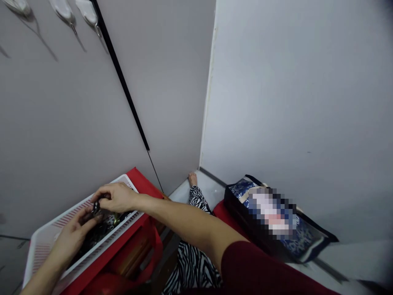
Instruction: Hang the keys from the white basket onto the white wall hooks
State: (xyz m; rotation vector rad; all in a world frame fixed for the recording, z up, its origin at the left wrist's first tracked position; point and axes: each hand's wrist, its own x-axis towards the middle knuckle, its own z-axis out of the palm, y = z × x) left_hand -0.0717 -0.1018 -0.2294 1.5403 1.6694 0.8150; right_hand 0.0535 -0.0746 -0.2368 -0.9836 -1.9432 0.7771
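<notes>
A white slatted plastic basket [39,241] stands at the lower left, with a jumble of dark and shiny small metal items [104,229] in it. Over the basket, my right hand [118,197] pinches a small dark shiny piece [96,208] from above. My left hand [72,229] comes in from below, its fingertips closed on the same piece. Its exact kind is too small and too covered by fingers to tell. Near my right wrist a brass-coloured item [116,219] shows among the contents.
Under the basket lies a red fabric bag [139,178] with a strap, on a brown wooden surface [135,256]. Grey cabinet doors [76,102] rise behind, with white hooks [87,12]. A blue patterned bag [239,196] stands at right by the white wall [291,90]. My bare foot [192,178] is near the corner.
</notes>
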